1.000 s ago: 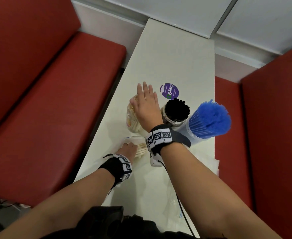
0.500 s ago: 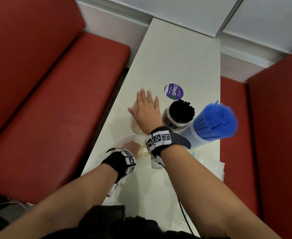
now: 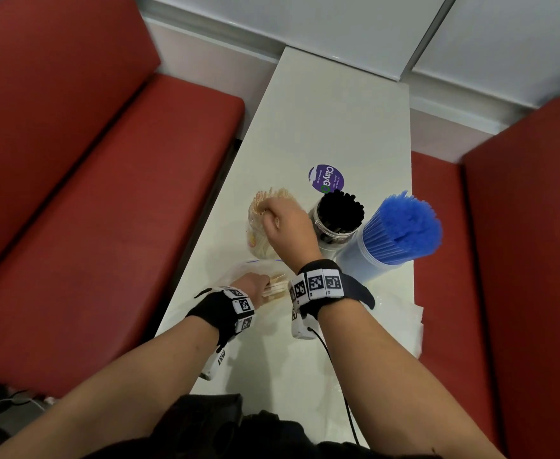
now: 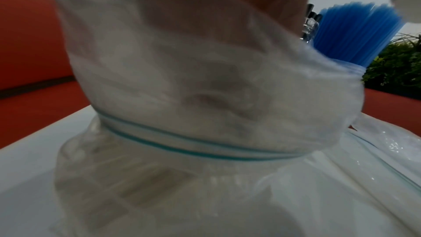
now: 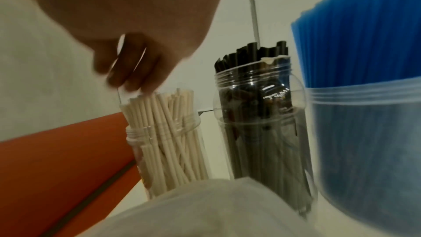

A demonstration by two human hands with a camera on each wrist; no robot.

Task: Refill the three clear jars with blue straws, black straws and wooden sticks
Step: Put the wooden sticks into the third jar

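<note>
Reaching over the clear plastic jar of pale wooden sticks [image 3: 259, 226], the right hand [image 3: 286, 226] curls its grip down onto the stick tops. At the jar's 3 o'clock stand the clear jar of black straws [image 3: 336, 220], then the jar of blue straws [image 3: 401, 230], on the white bench [image 3: 331, 127]. At 6 o'clock, the left hand [image 3: 253, 286] pinches wooden sticks inside a clear plastic zip bag [image 4: 205, 114].

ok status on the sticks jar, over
Right hand fingertips on wooden sticks in jar. Left hand grips sticks in plastic bag. Nothing blocking.
</note>
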